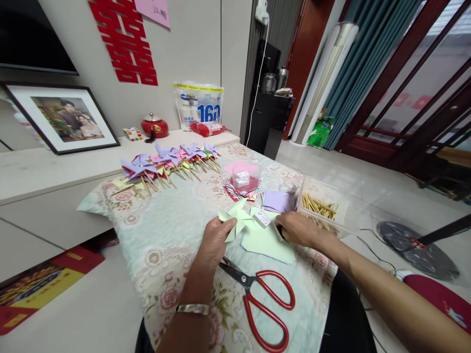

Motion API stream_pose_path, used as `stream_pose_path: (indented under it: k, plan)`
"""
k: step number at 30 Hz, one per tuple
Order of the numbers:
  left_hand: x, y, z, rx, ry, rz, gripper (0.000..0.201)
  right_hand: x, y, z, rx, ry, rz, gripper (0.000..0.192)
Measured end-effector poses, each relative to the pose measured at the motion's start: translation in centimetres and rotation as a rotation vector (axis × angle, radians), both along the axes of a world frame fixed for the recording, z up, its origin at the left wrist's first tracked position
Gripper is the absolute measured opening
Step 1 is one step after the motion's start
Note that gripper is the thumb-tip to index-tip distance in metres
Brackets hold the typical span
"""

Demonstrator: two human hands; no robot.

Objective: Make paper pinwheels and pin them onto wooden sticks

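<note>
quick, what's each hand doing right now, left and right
Left hand: closed on the folded green paper pinwheel, pinching it.
Right hand: fingers curled, resting on the green paper sheets; whether it grips anything cannot be told.

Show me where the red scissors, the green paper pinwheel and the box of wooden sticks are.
red scissors (268, 308), head view, on the near handle loop.
green paper pinwheel (235, 219), head view, on its folded centre.
box of wooden sticks (321, 208), head view, on the sticks inside.
</note>
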State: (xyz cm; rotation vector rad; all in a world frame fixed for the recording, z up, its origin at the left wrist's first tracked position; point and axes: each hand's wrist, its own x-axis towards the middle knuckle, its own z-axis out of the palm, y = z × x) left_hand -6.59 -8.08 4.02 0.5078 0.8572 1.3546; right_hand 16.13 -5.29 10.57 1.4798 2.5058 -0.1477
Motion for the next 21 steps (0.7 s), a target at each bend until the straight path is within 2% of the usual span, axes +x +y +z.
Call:
stream_pose_path:
  k: [7,9,13,18,21]
  plan:
    - [-0.1,0.0,-0.1,-0.005,-0.001,0.0,0.038,1.1,0.1,0.0,-0.024,0.222,-0.005,0.021]
    - [0.0,0.0,0.0,-0.013,0.001,0.0,0.039,1.3,0.0,-0.3,-0.145,0.44,-0.096,0.018]
    - [0.0,-0.1,0.1,-0.026,0.01,-0.002,0.04,0.9,-0.5,-0.8,-0.5,0.931,-0.346,0.007]
    - [0.0,-0.2,0.0,-0.013,0.009,-0.006,0.039,-0.9,-1.2,-0.8,-0.699,1.22,-0.445,0.018]
    - [0.0,-0.1,-0.1,0.001,0.012,-0.004,0.039,-2.0,-1.6,-1.0,-0.826,1.4,-0.494,0.017]
